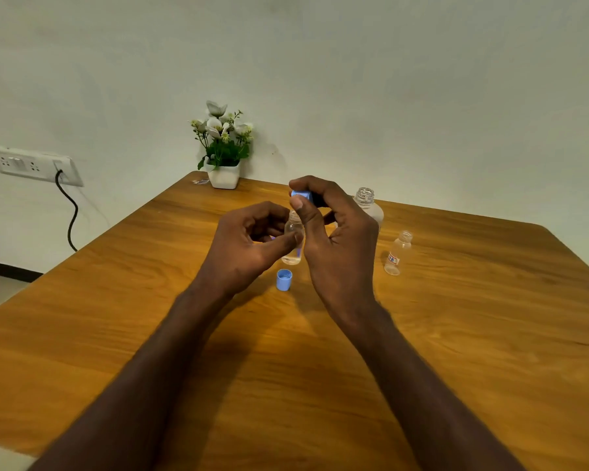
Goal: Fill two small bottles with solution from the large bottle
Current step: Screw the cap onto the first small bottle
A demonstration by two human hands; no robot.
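Note:
My left hand point(252, 246) holds a small clear bottle point(293, 232) upright near the table's middle, its neck uncapped. My right hand point(334, 232) pinches a blue cap point(301, 195) between thumb and fingers just above that bottle's mouth. A second blue cap point(284, 279) lies on the table in front of the held bottle. Behind my right hand stands the large clear bottle point(368, 205), open and partly hidden. Another small clear bottle point(398, 253) with a label stands uncapped to the right.
The wooden table point(456, 334) runs up to a white wall. A white pot of flowers point(224, 147) stands at its far edge, with a small scrap point(200, 181) beside it. A wall socket and black cable point(67, 205) are at the left.

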